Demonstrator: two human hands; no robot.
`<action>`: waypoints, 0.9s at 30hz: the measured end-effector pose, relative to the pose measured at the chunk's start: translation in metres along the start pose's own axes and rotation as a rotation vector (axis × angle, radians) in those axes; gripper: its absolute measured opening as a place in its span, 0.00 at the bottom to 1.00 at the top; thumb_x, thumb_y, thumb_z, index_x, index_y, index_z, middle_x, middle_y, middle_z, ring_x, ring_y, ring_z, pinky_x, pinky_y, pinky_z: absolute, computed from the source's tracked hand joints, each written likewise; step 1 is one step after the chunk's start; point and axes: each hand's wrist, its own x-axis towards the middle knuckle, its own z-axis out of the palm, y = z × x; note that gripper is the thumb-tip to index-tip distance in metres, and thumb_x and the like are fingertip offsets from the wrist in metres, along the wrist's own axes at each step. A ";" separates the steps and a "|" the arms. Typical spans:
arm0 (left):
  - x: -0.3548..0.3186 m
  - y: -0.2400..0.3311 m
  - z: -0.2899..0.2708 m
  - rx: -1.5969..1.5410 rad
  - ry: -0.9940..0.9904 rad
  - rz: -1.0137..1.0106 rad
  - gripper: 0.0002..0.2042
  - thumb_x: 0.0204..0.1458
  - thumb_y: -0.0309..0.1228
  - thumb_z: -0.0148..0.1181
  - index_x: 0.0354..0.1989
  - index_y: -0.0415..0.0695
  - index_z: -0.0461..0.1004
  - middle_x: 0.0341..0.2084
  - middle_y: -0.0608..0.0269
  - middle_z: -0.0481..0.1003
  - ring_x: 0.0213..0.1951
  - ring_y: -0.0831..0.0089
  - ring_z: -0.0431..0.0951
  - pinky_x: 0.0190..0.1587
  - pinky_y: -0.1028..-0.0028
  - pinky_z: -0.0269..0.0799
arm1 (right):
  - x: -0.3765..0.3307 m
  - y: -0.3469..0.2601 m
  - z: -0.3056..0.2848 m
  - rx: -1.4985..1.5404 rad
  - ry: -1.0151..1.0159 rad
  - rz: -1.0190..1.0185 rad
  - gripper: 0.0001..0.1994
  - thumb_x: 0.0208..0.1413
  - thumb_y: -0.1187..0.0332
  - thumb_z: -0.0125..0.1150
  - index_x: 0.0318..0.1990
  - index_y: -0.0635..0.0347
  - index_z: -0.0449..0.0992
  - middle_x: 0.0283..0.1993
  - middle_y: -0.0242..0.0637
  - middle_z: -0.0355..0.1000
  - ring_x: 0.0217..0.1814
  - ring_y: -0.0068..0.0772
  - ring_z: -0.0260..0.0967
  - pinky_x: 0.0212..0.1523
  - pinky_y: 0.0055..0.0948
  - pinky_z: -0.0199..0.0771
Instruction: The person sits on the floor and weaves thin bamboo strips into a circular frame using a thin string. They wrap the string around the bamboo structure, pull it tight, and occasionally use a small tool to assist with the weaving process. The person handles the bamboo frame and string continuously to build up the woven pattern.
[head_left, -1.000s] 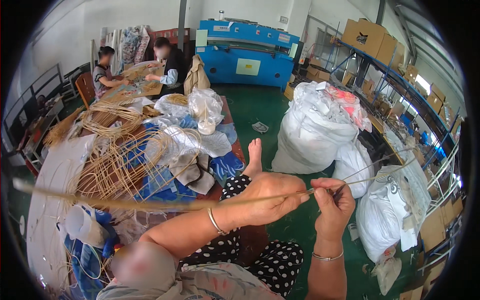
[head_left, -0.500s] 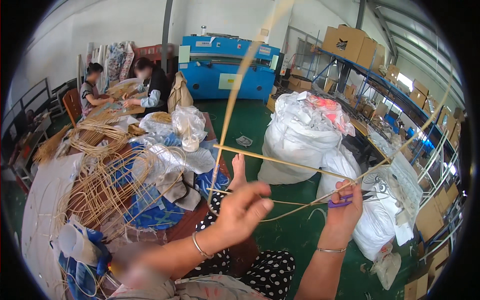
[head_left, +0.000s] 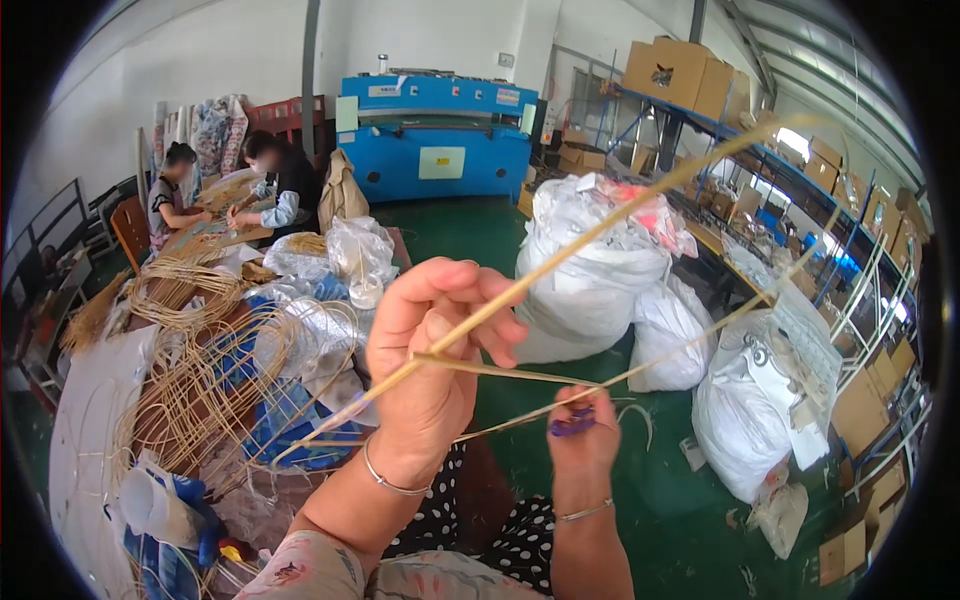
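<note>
A long, pale cane strip [head_left: 560, 260] slants across the view, passing in front of my left hand [head_left: 425, 350]. That hand is raised, its fingers loosely curved and apart. The strip crosses near the thumb; no firm grip shows. A shorter crosspiece [head_left: 500, 370] runs from this strip toward my right hand [head_left: 585, 440]. Another long, thin strip [head_left: 690, 338] meets it there. My right hand is closed around purple-handled scissors [head_left: 572, 420] and the meeting strips. The scissor blades cannot be made out.
Bent cane hoops [head_left: 190, 375] and plastic bags [head_left: 362, 250] cover the table on the left. Two people sit working farther back. Large white sacks [head_left: 590, 260] stand ahead and to the right, before shelving with cardboard boxes [head_left: 685, 75]. A blue machine [head_left: 440, 140] stands at the back.
The long strip has swung from nearly upright to a slant rising rightward. My left hand has risen leftward and turned, coming behind it. My right hand has moved left and lower, still holding the scissors.
</note>
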 end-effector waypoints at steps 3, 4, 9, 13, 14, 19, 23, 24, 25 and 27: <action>-0.014 0.002 0.003 0.098 -0.029 -0.024 0.10 0.55 0.28 0.47 0.43 0.38 0.64 0.36 0.46 0.71 0.31 0.69 0.74 0.30 0.78 0.72 | -0.009 0.025 -0.007 0.041 0.174 0.101 0.11 0.56 0.65 0.44 0.27 0.61 0.68 0.26 0.39 0.68 0.30 0.37 0.66 0.24 0.31 0.68; -0.020 0.001 0.004 0.168 -0.044 -0.046 0.09 0.55 0.27 0.47 0.43 0.38 0.64 0.36 0.46 0.71 0.32 0.70 0.74 0.31 0.78 0.72 | -0.010 0.025 -0.013 0.089 0.157 0.104 0.11 0.57 0.65 0.44 0.27 0.61 0.68 0.26 0.39 0.68 0.30 0.37 0.66 0.25 0.31 0.68; -0.041 -0.008 0.004 0.181 -0.094 -0.072 0.10 0.51 0.22 0.49 0.42 0.40 0.64 0.38 0.47 0.71 0.33 0.69 0.73 0.49 0.68 0.64 | -0.009 0.020 -0.014 0.242 0.185 0.087 0.12 0.58 0.64 0.42 0.28 0.62 0.66 0.27 0.40 0.67 0.30 0.38 0.65 0.27 0.33 0.67; -0.051 -0.012 0.008 0.233 -0.069 0.023 0.14 0.49 0.35 0.55 0.42 0.42 0.65 0.30 0.48 0.72 0.34 0.61 0.72 0.40 0.63 0.67 | -0.008 0.023 -0.019 0.188 0.255 0.089 0.12 0.59 0.64 0.42 0.29 0.62 0.66 0.26 0.40 0.67 0.25 0.38 0.64 0.27 0.31 0.66; -0.052 -0.011 0.007 0.263 -0.086 0.040 0.14 0.50 0.35 0.54 0.42 0.42 0.65 0.30 0.48 0.72 0.33 0.60 0.72 0.40 0.62 0.67 | -0.011 0.024 -0.022 0.150 0.217 0.085 0.12 0.59 0.64 0.41 0.30 0.62 0.67 0.26 0.40 0.68 0.24 0.38 0.64 0.27 0.30 0.66; -0.053 -0.014 0.015 0.261 0.011 0.057 0.13 0.52 0.37 0.53 0.39 0.41 0.66 0.23 0.51 0.72 0.27 0.62 0.72 0.32 0.65 0.69 | -0.007 0.031 -0.040 0.109 0.188 0.118 0.12 0.59 0.64 0.40 0.30 0.61 0.68 0.27 0.41 0.69 0.26 0.37 0.65 0.28 0.29 0.66; -0.046 -0.016 0.007 0.365 -0.006 0.031 0.13 0.52 0.38 0.52 0.38 0.39 0.66 0.19 0.52 0.71 0.23 0.65 0.72 0.28 0.70 0.70 | -0.016 0.042 -0.043 -0.102 0.233 0.195 0.13 0.58 0.63 0.41 0.31 0.61 0.68 0.27 0.42 0.70 0.27 0.37 0.66 0.29 0.30 0.66; -0.041 -0.016 0.003 0.398 -0.024 0.005 0.13 0.53 0.37 0.52 0.38 0.39 0.66 0.19 0.52 0.71 0.22 0.66 0.72 0.27 0.71 0.70 | -0.021 0.041 -0.048 -0.178 0.267 0.262 0.12 0.58 0.62 0.43 0.31 0.60 0.69 0.28 0.42 0.70 0.26 0.37 0.67 0.28 0.31 0.66; -0.037 -0.016 -0.001 0.433 -0.041 -0.016 0.13 0.53 0.37 0.51 0.38 0.38 0.66 0.19 0.52 0.71 0.22 0.67 0.72 0.27 0.72 0.70 | -0.030 0.040 -0.057 -0.254 0.300 0.329 0.12 0.57 0.61 0.44 0.31 0.60 0.69 0.28 0.43 0.70 0.26 0.37 0.67 0.27 0.31 0.66; -0.031 -0.015 -0.008 0.453 -0.091 -0.117 0.13 0.53 0.36 0.51 0.38 0.37 0.67 0.19 0.53 0.72 0.22 0.69 0.72 0.31 0.72 0.67 | -0.045 0.034 -0.075 -0.422 0.348 0.420 0.12 0.56 0.61 0.47 0.30 0.60 0.69 0.29 0.43 0.71 0.25 0.37 0.67 0.25 0.31 0.66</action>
